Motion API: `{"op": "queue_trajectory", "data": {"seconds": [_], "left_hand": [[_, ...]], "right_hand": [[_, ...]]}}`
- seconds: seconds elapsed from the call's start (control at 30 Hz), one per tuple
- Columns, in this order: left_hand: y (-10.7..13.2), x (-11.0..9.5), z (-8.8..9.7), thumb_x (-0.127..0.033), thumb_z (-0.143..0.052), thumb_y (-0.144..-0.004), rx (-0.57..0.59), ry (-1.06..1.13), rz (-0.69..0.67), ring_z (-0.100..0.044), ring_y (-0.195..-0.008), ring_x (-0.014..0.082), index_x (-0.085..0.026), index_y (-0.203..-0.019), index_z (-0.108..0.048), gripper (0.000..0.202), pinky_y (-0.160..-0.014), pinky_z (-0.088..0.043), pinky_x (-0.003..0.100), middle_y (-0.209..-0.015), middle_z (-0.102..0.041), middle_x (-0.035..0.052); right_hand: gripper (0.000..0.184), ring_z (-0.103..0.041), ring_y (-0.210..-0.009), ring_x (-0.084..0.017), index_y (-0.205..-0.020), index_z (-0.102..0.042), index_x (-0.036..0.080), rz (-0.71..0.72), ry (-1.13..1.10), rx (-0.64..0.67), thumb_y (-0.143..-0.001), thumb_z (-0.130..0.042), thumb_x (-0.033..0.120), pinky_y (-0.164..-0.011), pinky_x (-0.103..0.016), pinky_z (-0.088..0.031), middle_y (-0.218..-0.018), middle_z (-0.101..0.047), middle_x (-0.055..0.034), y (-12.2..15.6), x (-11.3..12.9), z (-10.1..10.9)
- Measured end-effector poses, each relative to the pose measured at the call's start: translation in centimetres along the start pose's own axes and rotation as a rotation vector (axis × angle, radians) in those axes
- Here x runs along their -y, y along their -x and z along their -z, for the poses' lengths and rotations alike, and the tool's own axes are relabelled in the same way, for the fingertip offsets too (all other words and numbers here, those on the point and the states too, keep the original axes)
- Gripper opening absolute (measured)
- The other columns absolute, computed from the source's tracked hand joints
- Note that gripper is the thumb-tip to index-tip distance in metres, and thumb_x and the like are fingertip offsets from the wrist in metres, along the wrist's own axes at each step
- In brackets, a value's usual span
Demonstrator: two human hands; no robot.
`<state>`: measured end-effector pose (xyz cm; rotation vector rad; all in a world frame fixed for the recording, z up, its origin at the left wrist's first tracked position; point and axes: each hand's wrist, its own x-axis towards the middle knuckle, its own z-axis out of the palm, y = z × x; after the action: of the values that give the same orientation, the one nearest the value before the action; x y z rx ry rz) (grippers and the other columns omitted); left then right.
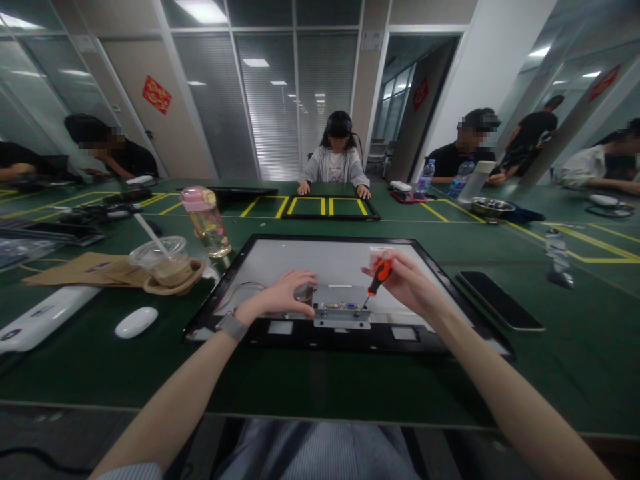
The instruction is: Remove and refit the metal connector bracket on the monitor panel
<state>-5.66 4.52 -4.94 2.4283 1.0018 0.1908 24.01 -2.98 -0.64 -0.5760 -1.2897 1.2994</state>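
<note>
My right hand (400, 277) grips a red-and-black screwdriver (381, 275), its shaft slanting down to the left. The tip is at the right end of a grey metal bracket (342, 323), close to a blue video port (352, 306). At the bracket's left end my left hand (284, 293) has thumb and fingers closed around its side; the palm side is hidden. The bracket stands along the near edge of a flat display panel (260, 263) with a black frame and pale back. A few thin wires (245, 287) lie on the panel's left part.
Left of the panel are a white mouse (137, 323), an iced drink cup (163, 257) and a pink-lidded bottle (206, 223). A phone (500, 300) lies to the right. Across the green table (310, 383), a person (336, 157) rests both hands on a black frame (330, 217).
</note>
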Motion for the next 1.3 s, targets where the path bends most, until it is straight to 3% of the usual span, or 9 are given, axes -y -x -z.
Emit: {"op": "queue_trajectory", "data": {"seconds": [0.17,0.4,0.57,0.77,1.1,1.3], "left_hand": [[-0.01,-0.01,0.03,-0.064,-0.076,-0.071,0.004,-0.011,0.003,-0.023,-0.152,0.0320,-0.027,-0.137,-0.053,0.079,-0.125,-0.010,0.051,-0.160,-0.036,0.0083],[-0.08,0.37,-0.17,-0.065,-0.076,-0.071,-0.003,-0.019,-0.007,-0.024,-0.151,0.0317,-0.027,-0.136,-0.054,0.078,-0.125,-0.009,0.052,-0.159,-0.037,0.0079],[-0.07,0.60,-0.26,-0.066,-0.075,-0.071,-0.009,-0.015,-0.018,-0.024,-0.151,0.0314,-0.028,-0.136,-0.054,0.079,-0.126,-0.009,0.051,-0.160,-0.036,0.0073],[-0.03,0.23,-0.11,-0.065,-0.075,-0.072,0.007,-0.015,-0.004,-0.024,-0.151,0.0315,-0.027,-0.137,-0.053,0.078,-0.125,-0.006,0.053,-0.160,-0.035,0.0074],[-0.03,0.47,-0.18,-0.066,-0.075,-0.072,0.000,-0.007,-0.013,-0.023,-0.152,0.0306,-0.029,-0.137,-0.053,0.078,-0.126,-0.007,0.051,-0.160,-0.035,0.0060],[0.03,0.04,-0.03,-0.061,-0.077,-0.072,-0.006,-0.018,0.004,-0.025,-0.151,0.0302,-0.028,-0.137,-0.053,0.076,-0.126,-0.008,0.050,-0.160,-0.036,0.0064]], "right_hand": [[0.017,-0.067,-0.085,-0.018,-0.097,-0.071,0.032,-0.047,-0.064,-0.004,-0.086,-0.070,0.045,-0.105,-0.048,-0.045,-0.085,-0.070,0.0007,-0.06,-0.21,0.33],[0.023,-0.068,-0.095,-0.022,-0.103,-0.071,0.031,-0.021,0.066,-0.008,-0.082,-0.076,0.039,-0.097,-0.046,-0.049,-0.097,-0.074,-0.0021,0.00,0.09,0.37],[0.018,-0.066,-0.086,-0.019,-0.089,-0.074,0.032,0.070,0.131,-0.067,-0.074,-0.084,0.033,-0.100,-0.046,-0.047,-0.090,-0.070,0.0021,-0.04,-0.12,0.66],[0.019,-0.067,-0.099,-0.023,-0.094,-0.076,0.031,0.012,0.045,-0.051,-0.082,-0.075,0.045,-0.104,-0.048,-0.044,-0.102,-0.074,-0.0024,-0.02,-0.01,0.36],[0.014,-0.063,-0.084,-0.016,-0.076,-0.074,0.030,0.052,0.017,-0.067,-0.070,-0.087,0.033,-0.106,-0.047,-0.045,-0.085,-0.066,0.0031,-0.09,-0.09,0.24],[0.018,-0.067,-0.092,-0.019,-0.098,-0.074,0.031,-0.017,-0.046,-0.017,-0.083,-0.075,0.041,-0.106,-0.048,-0.044,-0.091,-0.072,-0.0001,0.04,-0.20,0.25]]}}
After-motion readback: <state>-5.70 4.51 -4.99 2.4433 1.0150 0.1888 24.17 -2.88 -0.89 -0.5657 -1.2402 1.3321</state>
